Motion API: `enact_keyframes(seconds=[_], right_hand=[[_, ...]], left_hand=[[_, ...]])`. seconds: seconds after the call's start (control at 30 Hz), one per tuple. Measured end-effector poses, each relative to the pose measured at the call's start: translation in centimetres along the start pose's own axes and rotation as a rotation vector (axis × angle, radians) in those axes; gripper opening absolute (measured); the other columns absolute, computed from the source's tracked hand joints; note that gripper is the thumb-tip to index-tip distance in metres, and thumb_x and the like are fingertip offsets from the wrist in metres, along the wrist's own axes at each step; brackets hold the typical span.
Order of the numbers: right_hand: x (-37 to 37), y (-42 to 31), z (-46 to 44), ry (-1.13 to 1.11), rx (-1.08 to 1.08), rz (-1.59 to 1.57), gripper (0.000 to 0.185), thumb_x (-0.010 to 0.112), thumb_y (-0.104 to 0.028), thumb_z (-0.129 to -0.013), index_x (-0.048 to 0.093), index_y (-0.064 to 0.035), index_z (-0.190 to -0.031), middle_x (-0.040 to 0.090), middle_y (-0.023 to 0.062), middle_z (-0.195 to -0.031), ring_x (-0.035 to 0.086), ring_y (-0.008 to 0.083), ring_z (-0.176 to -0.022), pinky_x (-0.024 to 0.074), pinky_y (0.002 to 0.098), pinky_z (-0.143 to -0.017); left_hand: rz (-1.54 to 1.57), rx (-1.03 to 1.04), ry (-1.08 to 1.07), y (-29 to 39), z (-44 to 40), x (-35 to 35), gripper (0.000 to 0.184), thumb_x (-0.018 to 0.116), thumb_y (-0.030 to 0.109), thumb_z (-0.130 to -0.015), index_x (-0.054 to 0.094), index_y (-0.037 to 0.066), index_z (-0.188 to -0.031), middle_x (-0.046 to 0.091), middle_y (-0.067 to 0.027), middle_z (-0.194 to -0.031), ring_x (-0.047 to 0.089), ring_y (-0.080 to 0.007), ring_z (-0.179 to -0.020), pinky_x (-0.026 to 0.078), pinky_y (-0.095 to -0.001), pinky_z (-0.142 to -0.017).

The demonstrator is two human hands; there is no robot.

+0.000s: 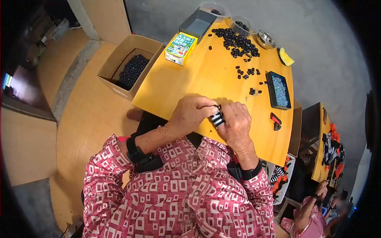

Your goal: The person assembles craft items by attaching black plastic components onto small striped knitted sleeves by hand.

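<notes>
Near the front edge of the yellow table [182, 85], a small black-and-white striped piece [217, 118], apparently knitted, is gripped by my right hand [238, 122]. My left hand [193, 112] is closed, with thumb and finger pinching at the top of the piece, where something dark and thin shows. Whether that is a cord or part of the piece is too small to tell. Both hands nearly touch each other, and the fingers hide part of the striped piece. Ahead of them lie several loose black ring-like parts [253, 91].
A pile of black parts [238, 41] lies at the back, near clear tubs and a metal bowl [265, 39]. Further around are a yellow-green box [181, 49], a grey tray [197, 24], a black tray [273, 95] of small clear pieces, a red-black object [275, 118] and a cardboard box [115, 55].
</notes>
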State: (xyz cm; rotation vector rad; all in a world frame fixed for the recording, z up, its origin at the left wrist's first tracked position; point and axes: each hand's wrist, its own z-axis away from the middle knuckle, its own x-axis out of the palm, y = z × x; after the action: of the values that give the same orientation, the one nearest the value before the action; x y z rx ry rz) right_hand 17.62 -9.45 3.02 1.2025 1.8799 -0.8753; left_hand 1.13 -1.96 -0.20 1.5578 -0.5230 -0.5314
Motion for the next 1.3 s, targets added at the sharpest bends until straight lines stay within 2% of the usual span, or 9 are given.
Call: enact_keyframes(seconds=[0.3,0.5,0.57,0.6,0.67,0.77,1.0,1.17,1.3], right_hand=[[-0.6,0.1,-0.1,-0.025,0.054,-0.147,0.042,0.073,-0.005,-0.071,0.062,0.0028,-0.111,0.06,0.0145,-0.086,0.06,0.033,-0.085,0.047,0.0418,-0.078],[-1.1,0.6,0.1,-0.126,0.013,0.012,0.043,0.073,-0.008,-0.071,0.063,0.0017,-0.111,0.057,0.0121,-0.083,0.058,0.0294,-0.082,0.0455,0.0394,-0.077],[-0.8,1.0,0.4,-0.136,-0.023,0.063,0.042,0.074,-0.011,-0.07,0.063,0.0004,-0.109,0.057,0.0106,-0.086,0.057,0.0275,-0.084,0.0442,0.0383,-0.077],[-0.8,1.0,0.5,-0.136,-0.02,0.065,0.042,0.074,-0.011,-0.07,0.063,0.0004,-0.109,0.057,0.0106,-0.086,0.057,0.0275,-0.084,0.0442,0.0383,-0.077],[-0.8,0.9,0.5,-0.189,-0.011,0.139,0.039,0.074,-0.013,-0.07,0.063,-0.0012,-0.105,0.058,0.0106,-0.09,0.057,0.0271,-0.088,0.0433,0.0384,-0.078],[-0.6,0.9,0.6,-0.188,0.003,0.153,0.034,0.074,-0.015,-0.073,0.063,-0.0025,-0.102,0.058,0.0103,-0.092,0.058,0.027,-0.088,0.0431,0.0384,-0.078],[-1.3,1.6,0.6,-0.157,0.083,0.016,0.033,0.072,-0.017,-0.079,0.066,-0.0004,-0.107,0.061,0.0112,-0.095,0.058,0.0278,-0.087,0.0431,0.0394,-0.078],[-2.6,1.1,0.1,-0.101,0.222,0.05,0.044,0.074,-0.016,-0.076,0.066,0.0005,-0.116,0.063,0.0135,-0.1,0.059,0.0289,-0.092,0.0441,0.0392,-0.083],[-2.3,1.0,-0.4,-0.019,0.126,0.073,0.049,0.074,-0.016,-0.075,0.063,-0.0003,-0.121,0.062,0.0132,-0.1,0.06,0.0293,-0.095,0.0436,0.04,-0.087]], left_hand=[[0.184,-0.056,-0.062,-0.1,-0.2,-0.4,0.021,0.064,0.012,-0.091,0.07,-0.005,-0.103,0.068,-0.0026,-0.095,0.061,-0.0097,-0.091,0.048,-0.0253,-0.083],[-0.175,0.021,-0.036,0.5,-1.0,-0.1,0.019,0.066,0.012,-0.089,0.071,-0.003,-0.1,0.07,-0.0071,-0.091,0.064,-0.0133,-0.091,0.049,-0.0263,-0.083],[-0.436,0.119,-0.045,1.0,-1.4,0.2,0.018,0.068,0.012,-0.083,0.073,-0.001,-0.093,0.069,-0.0109,-0.085,0.066,-0.0225,-0.087,0.05,-0.0323,-0.082],[-0.436,0.12,-0.048,0.6,-1.6,0.3,0.018,0.068,0.012,-0.083,0.073,-0.001,-0.093,0.069,-0.0109,-0.085,0.066,-0.0225,-0.087,0.05,-0.0323,-0.082],[-0.656,0.512,0.024,-1.2,-2.4,0.5,0.016,0.07,0.015,-0.077,0.073,0.001,-0.085,0.066,-0.0118,-0.081,0.063,-0.03,-0.082,0.05,-0.0388,-0.079],[-0.722,0.561,0.001,-2.0,-3.2,0.3,0.017,0.071,0.016,-0.075,0.072,0.003,-0.086,0.065,-0.0102,-0.078,0.061,-0.0295,-0.078,0.049,-0.0401,-0.077],[-0.678,0.457,-0.036,-0.9,-3.1,0.2,0.018,0.07,0.017,-0.079,0.071,0.004,-0.093,0.066,-0.0109,-0.081,0.062,-0.0303,-0.081,0.05,-0.0398,-0.078],[-0.48,0.338,0.083,1.6,-1.9,0.3,0.016,0.068,0.015,-0.085,0.07,0.001,-0.094,0.068,-0.0127,-0.086,0.064,-0.029,-0.085,0.051,-0.0366,-0.076],[-0.372,0.318,0.014,2.7,-1.1,0.6,0.015,0.067,0.013,-0.086,0.07,0.001,-0.093,0.067,-0.0125,-0.085,0.064,-0.0261,-0.082,0.05,-0.0353,-0.074]])
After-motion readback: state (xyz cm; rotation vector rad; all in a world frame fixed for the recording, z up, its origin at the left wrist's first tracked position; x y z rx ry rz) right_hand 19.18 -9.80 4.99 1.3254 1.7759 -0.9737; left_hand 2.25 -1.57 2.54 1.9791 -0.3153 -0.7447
